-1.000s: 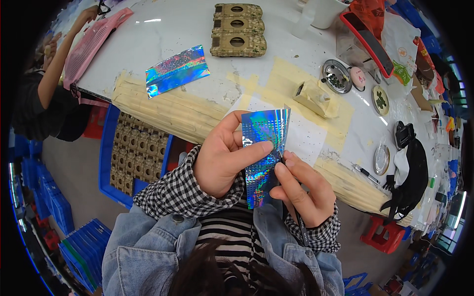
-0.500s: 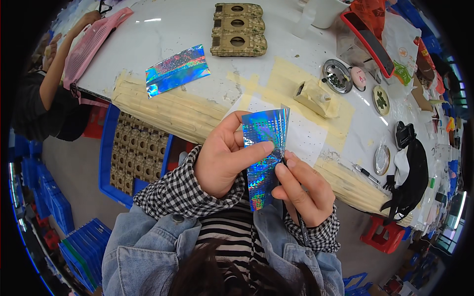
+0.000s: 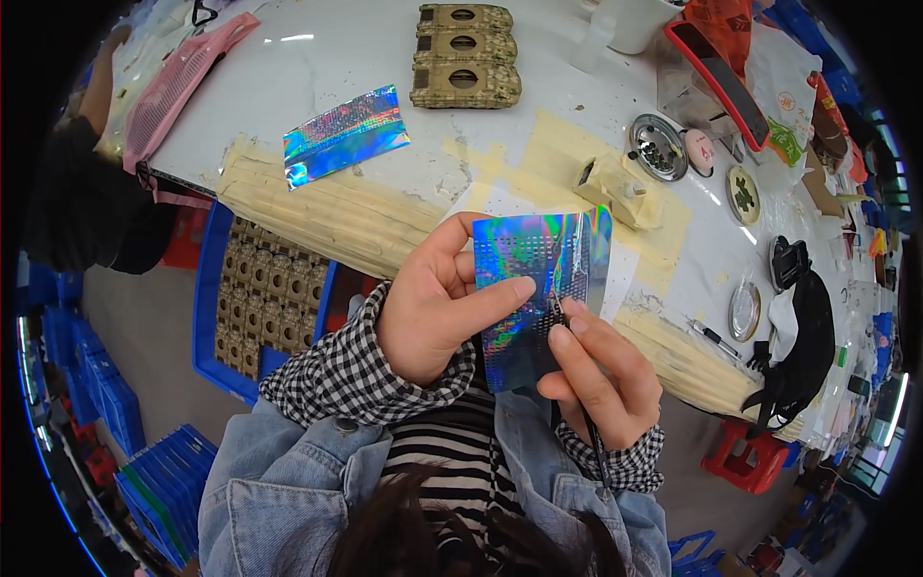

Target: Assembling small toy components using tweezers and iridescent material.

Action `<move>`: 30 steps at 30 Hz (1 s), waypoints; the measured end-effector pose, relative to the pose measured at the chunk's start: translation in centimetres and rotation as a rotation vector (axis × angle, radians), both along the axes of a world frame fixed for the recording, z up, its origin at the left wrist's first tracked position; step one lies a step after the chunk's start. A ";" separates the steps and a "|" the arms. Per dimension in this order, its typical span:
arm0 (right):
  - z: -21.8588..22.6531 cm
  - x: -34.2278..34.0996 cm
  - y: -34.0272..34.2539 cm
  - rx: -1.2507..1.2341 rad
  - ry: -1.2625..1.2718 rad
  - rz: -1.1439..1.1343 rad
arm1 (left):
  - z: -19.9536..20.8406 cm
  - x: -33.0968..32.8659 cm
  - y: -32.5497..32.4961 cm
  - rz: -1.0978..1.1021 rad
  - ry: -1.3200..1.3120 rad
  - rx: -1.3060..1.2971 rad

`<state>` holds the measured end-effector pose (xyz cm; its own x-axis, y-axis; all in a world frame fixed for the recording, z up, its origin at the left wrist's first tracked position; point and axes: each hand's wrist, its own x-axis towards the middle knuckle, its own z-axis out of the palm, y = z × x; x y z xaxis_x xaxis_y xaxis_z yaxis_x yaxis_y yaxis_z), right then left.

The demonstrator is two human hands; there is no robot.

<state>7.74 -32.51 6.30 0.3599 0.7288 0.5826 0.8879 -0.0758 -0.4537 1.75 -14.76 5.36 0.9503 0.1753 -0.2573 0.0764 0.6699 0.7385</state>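
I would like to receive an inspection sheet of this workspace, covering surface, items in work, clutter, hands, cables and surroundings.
Surface: white table, with yellowish tape along the near edge.
Items in work: shiny blue sheet in hand; similar second sheet lying flat; three camouflage-patterned housings in a row.
Clutter: red-edged phone, metal dish with small dark pieces.
Left hand: grips the sheet, thumb on top.
Right hand: holds a thin dark tool, its tip at the sheet.
Cables: none that can be told for certain.
Surroundings: blue crate of camouflage-patterned parts; red stool; another person's dark sleeve at left.
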 end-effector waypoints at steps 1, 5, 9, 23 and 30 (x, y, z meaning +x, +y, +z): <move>0.0 0.0 0.1 -0.006 0.001 0.001 | -0.1 0.0 0.0 -0.002 -0.008 0.008; 0.1 0.1 0.2 -0.030 -0.003 -0.001 | -0.2 -0.1 0.1 0.003 -0.021 0.039; 0.1 0.1 0.3 -0.041 -0.010 -0.008 | 0.0 -0.1 0.2 -0.018 -0.019 0.044; 0.7 0.0 0.4 -0.081 0.040 -0.035 | 0.4 -0.3 0.0 0.013 -0.030 0.185; 0.5 0.1 0.4 -0.057 0.078 -0.037 | 0.3 -0.4 0.0 0.012 -0.018 0.187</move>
